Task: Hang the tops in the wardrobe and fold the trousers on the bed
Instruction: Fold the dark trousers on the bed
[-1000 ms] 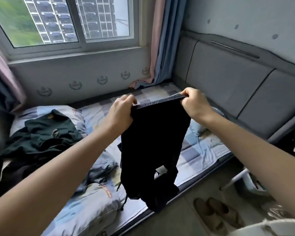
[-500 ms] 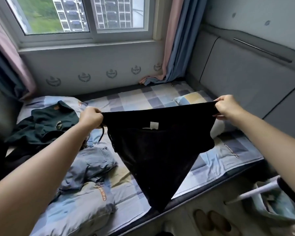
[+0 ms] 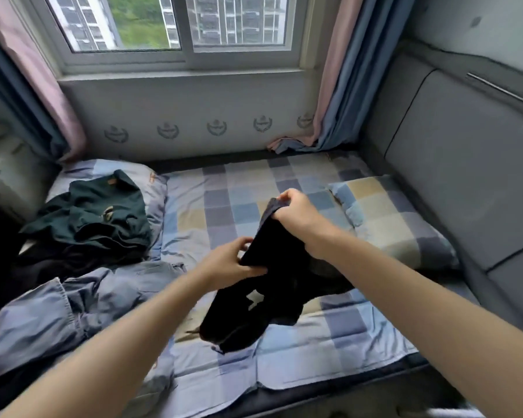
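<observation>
1. Head view: black trousers [image 3: 272, 285] are gathered between two bare hands above the checked bed [image 3: 239, 200], with the lower part draped on the sheet near its front edge.
2. Right hand [image 3: 296, 212] pinches the upper end of the garment, fingers curled over a bunched edge, on the far side toward the window [image 3: 175, 25].
3. Left hand [image 3: 233, 263] grips the cloth lower down and nearer the person, thumb and fingers closed round a fold.
4. Long axis of the trousers runs from the right hand, far and high, down past the left hand to the loose end on the bed; the left hand is the nearer one to that trailing part.
5. Judged from this, the coming move is to lay the garment flat on the open sheet beyond it, which calls for the hands to draw apart along that axis.
6. Dark green top [image 3: 103, 212] lies crumpled on a pillow [image 3: 154, 182] at the left, and grey-blue trousers [image 3: 67, 306] sprawl in front of it, just beside the left forearm.
7. Checked pillow [image 3: 390, 221] sits at the right by the padded headboard [image 3: 465, 176]; both may crowd a full spread.
</observation>
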`<action>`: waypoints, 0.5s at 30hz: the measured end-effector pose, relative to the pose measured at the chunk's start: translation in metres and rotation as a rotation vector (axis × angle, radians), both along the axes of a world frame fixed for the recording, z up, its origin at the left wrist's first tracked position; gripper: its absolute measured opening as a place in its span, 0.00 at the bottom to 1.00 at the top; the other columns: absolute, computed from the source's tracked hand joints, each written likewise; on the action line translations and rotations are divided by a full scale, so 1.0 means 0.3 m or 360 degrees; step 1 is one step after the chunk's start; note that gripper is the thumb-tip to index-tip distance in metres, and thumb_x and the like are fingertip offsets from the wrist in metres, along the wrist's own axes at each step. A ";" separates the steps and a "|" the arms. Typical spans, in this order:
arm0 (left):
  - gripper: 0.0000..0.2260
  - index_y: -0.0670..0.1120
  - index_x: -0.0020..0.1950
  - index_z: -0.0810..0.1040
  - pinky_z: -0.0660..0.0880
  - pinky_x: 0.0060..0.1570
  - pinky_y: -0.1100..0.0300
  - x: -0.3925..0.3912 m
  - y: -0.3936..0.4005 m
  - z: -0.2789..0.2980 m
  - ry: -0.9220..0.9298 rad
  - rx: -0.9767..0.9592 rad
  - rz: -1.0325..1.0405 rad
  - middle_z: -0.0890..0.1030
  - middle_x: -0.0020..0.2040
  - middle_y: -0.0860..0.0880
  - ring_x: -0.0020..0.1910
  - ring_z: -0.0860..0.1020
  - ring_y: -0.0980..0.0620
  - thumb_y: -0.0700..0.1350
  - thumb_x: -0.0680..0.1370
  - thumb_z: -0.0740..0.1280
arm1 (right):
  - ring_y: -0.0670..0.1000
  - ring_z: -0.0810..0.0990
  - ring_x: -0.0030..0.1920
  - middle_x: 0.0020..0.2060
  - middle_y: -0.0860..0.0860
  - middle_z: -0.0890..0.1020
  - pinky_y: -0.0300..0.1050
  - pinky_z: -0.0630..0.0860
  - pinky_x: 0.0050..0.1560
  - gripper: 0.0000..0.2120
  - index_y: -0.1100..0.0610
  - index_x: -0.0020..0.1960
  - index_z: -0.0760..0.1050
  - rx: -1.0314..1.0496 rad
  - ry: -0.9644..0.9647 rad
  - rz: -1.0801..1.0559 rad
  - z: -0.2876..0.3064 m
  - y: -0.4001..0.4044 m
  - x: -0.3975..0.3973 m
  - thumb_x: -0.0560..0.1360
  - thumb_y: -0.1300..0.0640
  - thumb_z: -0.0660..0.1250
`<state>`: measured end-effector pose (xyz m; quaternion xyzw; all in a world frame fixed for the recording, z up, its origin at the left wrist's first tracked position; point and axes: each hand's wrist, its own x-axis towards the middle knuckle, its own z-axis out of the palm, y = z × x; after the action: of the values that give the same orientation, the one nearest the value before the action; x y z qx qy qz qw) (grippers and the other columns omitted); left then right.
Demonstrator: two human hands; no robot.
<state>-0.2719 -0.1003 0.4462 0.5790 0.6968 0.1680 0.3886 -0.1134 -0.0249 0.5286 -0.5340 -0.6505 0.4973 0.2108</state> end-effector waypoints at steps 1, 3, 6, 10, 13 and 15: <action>0.08 0.53 0.49 0.77 0.77 0.45 0.55 0.057 0.025 -0.014 -0.0001 0.0155 0.0085 0.81 0.47 0.50 0.49 0.81 0.46 0.49 0.72 0.71 | 0.55 0.77 0.47 0.44 0.56 0.77 0.47 0.74 0.45 0.07 0.52 0.46 0.69 0.0023 -0.0016 0.0035 -0.001 0.005 -0.021 0.70 0.62 0.60; 0.11 0.50 0.31 0.70 0.67 0.29 0.58 0.097 0.077 -0.029 0.0037 0.0331 0.0239 0.76 0.31 0.50 0.35 0.76 0.43 0.39 0.72 0.64 | 0.54 0.76 0.46 0.43 0.54 0.76 0.47 0.74 0.44 0.11 0.54 0.49 0.69 0.0090 -0.0049 0.0068 0.006 0.037 -0.021 0.69 0.63 0.61; 0.11 0.45 0.33 0.72 0.64 0.32 0.55 0.034 0.108 -0.008 0.0180 0.0421 0.0396 0.77 0.32 0.43 0.35 0.74 0.41 0.32 0.72 0.60 | 0.53 0.72 0.40 0.43 0.52 0.70 0.45 0.66 0.34 0.15 0.52 0.50 0.68 0.0516 -0.0456 0.0245 0.013 0.123 0.077 0.66 0.67 0.59; 0.08 0.41 0.34 0.71 0.68 0.37 0.51 -0.088 0.139 0.027 0.0434 0.0556 0.0524 0.76 0.36 0.38 0.39 0.74 0.38 0.30 0.69 0.59 | 0.58 0.71 0.46 0.47 0.53 0.66 0.50 0.69 0.40 0.15 0.54 0.50 0.65 0.1038 -0.1274 0.0331 -0.115 0.192 0.278 0.68 0.68 0.61; 0.12 0.45 0.30 0.66 0.66 0.37 0.51 -0.153 0.127 0.036 0.0539 0.0555 0.0591 0.74 0.36 0.39 0.38 0.72 0.39 0.30 0.69 0.59 | 0.60 0.72 0.53 0.51 0.55 0.71 0.53 0.72 0.49 0.08 0.56 0.51 0.69 0.0958 -0.1651 0.0170 -0.245 0.220 0.433 0.73 0.64 0.60; 0.07 0.42 0.34 0.70 0.68 0.37 0.51 -0.215 0.096 0.027 0.0672 0.0487 0.0623 0.77 0.38 0.38 0.38 0.73 0.39 0.31 0.69 0.60 | 0.61 0.73 0.53 0.51 0.56 0.73 0.53 0.73 0.51 0.08 0.56 0.51 0.71 0.0833 -0.1663 0.0033 -0.290 0.250 0.526 0.72 0.62 0.61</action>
<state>-0.3364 -0.0716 0.4544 0.5077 0.8268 0.2185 0.1042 0.0444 0.0501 0.4415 -0.6322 -0.7746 -0.0073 -0.0180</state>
